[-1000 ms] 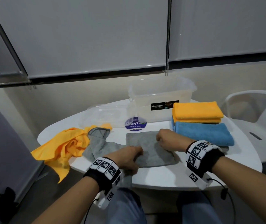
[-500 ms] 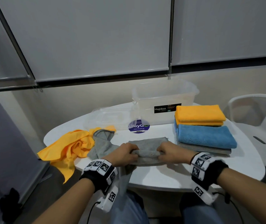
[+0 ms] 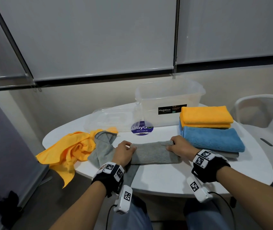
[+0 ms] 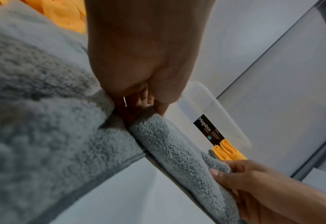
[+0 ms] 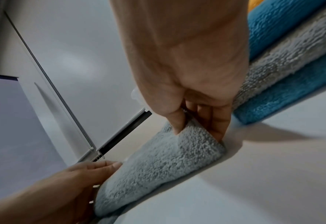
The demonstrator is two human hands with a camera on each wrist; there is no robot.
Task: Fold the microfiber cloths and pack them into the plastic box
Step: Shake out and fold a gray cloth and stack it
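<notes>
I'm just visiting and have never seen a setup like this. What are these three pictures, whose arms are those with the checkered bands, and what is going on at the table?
No machine here: a person folds cloths by hand, wearing cameras. The wide picture comes from a camera on the head; the two close ones come from cameras on the wrists, held by those bands. The left hand and right hand each pinch one end of a grey cloth, folded over on the white table. On the person's right lies a stack of folded cloths, orange on blue on grey. On the left lie a crumpled orange cloth and another grey cloth. Behind stand the clear plastic box and its lid.
</notes>
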